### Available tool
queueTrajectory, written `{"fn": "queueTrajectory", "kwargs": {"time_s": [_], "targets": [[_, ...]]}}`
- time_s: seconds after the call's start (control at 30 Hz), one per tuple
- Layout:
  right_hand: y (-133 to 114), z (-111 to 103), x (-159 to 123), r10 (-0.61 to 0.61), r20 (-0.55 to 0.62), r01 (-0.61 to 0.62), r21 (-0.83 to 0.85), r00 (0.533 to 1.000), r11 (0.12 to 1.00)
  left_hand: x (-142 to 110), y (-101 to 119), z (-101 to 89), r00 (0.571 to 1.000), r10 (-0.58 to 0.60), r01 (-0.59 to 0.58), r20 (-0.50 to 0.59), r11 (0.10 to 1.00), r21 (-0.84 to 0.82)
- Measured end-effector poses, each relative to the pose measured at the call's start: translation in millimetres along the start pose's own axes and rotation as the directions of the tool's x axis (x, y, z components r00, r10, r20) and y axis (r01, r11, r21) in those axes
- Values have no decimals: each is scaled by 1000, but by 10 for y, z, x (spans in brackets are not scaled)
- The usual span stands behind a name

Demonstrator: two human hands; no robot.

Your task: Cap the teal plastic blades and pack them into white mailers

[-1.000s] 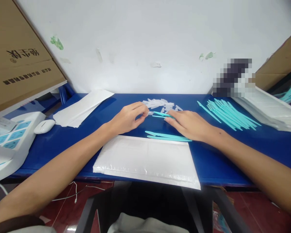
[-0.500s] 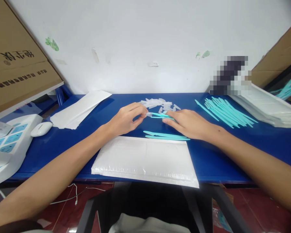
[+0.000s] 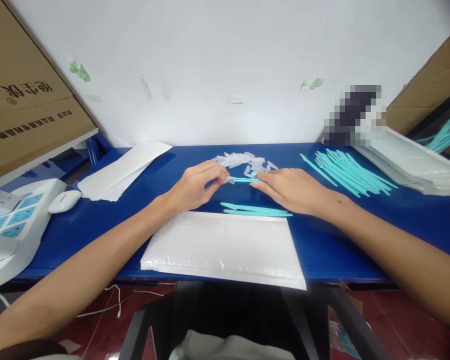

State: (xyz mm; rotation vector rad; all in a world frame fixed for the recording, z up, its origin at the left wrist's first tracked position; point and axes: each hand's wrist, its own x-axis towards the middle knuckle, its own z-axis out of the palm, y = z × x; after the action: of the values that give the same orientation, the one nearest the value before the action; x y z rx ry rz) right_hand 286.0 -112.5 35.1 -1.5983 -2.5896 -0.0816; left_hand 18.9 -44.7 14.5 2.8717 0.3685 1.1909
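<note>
Left hand [image 3: 199,185] pinches small clear pieces [image 3: 230,180] between thumb and fingertips, their ends poking out toward the middle – how many, the view is too small to tell. Right hand [image 3: 290,189] comes in from the other side, thumb and forefinger closed on slim turquoise sticks [image 3: 243,180] that lie side by side and point at the left fingertips. The clear pieces and the near ends of the sticks meet in the gap between the two hands, just above the blue table [image 3: 337,245]; whether the ends are inside the pieces or only against them, I cannot tell.

Just behind the hands lies a loose pile of clear sleeves [image 3: 242,159], spread toward the wall [image 3: 195,65]. Nearer the person, a few loose turquoise sticks [image 3: 258,211] rest just beyond the upper edge of a white padded envelope [image 3: 223,247], which sits flat at the front edge of the table. Off to the right is a larger bunch of turquoise sticks [image 3: 356,172], slanting, with one lying along its left side, and past that a stack of white packs [image 3: 422,167].

Over on the left – some white flat sheets [image 3: 122,172], a small white rounded case [image 3: 64,201] and a white power strip [image 3: 33,225] with blue socket faces
</note>
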Motion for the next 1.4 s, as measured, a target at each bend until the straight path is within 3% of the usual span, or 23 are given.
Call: {"fn": "queueTrajectory", "kwargs": {"time_s": [0.33,0.53,0.67,0.8,0.97,1.1,1.2,1.27,1.4], "targets": [[7,-23,-12,-24,-17,24,0,1000,1000,8,24,24,999,14,-13,-38,1000,25],[-51,-43,-19,19,-41,-19,-20,999,1000,30,119,50,995,-39,35,-90,998,-47],[-66,-14,-13,22,-68,-23,-28,997,999,46,184,91,974,-163,124,-161,966,-226],[-72,16,-10,7,-99,-6,10,995,1000,59,224,135,918,-368,263,-146,843,-470],[-85,41,-4,-48,-118,54,49,992,997,49,215,180,872,-475,343,-115,762,-549],[-100,43,3,-54,-117,69,129,992,989,41,153,149,893,-436,357,-110,836,-417],[-125,34,2,-62,-98,78,167,993,983,63,110,87,966,-257,254,-20,961,-108],[-146,29,-2,-61,-79,75,188,995,979,85,109,61,983,-176,174,54,984,49],[-164,23,-14,-51,-92,71,231,994,970,110,180,81,977,-202,197,70,978,64]]}}
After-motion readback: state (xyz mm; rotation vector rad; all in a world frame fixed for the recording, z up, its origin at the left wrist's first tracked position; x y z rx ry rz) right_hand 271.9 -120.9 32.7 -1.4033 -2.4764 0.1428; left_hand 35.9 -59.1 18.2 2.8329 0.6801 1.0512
